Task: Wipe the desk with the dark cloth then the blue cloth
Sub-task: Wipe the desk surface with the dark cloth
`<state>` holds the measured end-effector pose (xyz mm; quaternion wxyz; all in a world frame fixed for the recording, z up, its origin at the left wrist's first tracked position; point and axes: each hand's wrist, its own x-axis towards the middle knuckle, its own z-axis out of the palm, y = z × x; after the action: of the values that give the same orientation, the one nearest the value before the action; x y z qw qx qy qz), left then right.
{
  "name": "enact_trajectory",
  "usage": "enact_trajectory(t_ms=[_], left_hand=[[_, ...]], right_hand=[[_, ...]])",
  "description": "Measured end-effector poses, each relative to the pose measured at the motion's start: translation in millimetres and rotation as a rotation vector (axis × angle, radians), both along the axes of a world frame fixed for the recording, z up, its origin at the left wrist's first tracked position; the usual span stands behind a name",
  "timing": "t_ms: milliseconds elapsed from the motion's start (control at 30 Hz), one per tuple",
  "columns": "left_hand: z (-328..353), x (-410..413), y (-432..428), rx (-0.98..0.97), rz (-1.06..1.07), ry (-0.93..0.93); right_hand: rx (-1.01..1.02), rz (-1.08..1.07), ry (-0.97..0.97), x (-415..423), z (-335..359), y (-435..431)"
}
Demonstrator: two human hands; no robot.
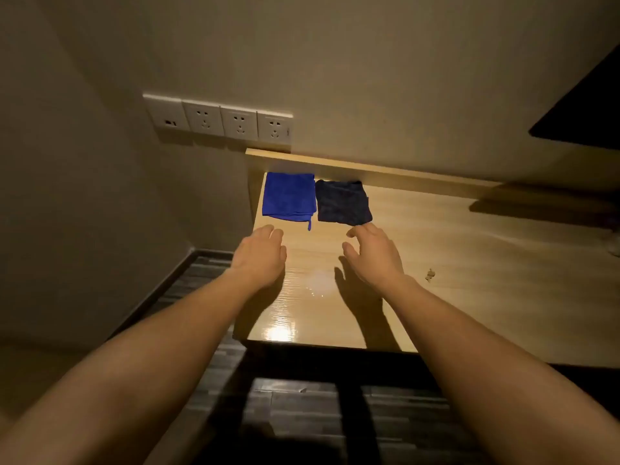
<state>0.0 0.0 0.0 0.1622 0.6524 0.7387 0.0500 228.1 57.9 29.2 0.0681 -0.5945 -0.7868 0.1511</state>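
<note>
Two folded cloths lie side by side at the back left of the light wooden desk [453, 263]. The blue cloth [288, 199] is on the left, with a small loop hanging off its near corner. The dark cloth [344, 202] is to its right, touching it. My left hand [261, 255] hovers over the desk just in front of the blue cloth, fingers apart, holding nothing. My right hand [372, 251] reaches forward with spread fingers, and its fingertips are at the near edge of the dark cloth.
A row of white wall sockets [221, 120] sits above the desk's back left corner. A raised wooden ledge [369, 169] runs along the wall. A small scrap [429, 275] lies on the desk to the right. Dark floor tiles [302, 414] lie below the front edge.
</note>
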Motion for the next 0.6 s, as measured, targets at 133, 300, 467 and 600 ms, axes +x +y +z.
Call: enact_trajectory(t_ms=[133,300,467,600], left_hand=[[-39.9,-4.7,32.6,0.004,0.032,0.013],[-92.7,-6.0,44.1,-0.008,0.122,-0.029],[-110.9,-3.0,44.5,0.004,0.145,0.031],[-112.7,-3.5,45.0,0.007,0.152,0.047]], right_hand=[[0.018,0.062,-0.031,-4.6,-32.9,47.5],[0.089,0.171,-0.056,-8.2,-75.2,107.9],[0.104,0.302,-0.118,-12.7,-99.5,175.5],[0.021,0.416,-0.155,-13.2,-116.5,213.1]])
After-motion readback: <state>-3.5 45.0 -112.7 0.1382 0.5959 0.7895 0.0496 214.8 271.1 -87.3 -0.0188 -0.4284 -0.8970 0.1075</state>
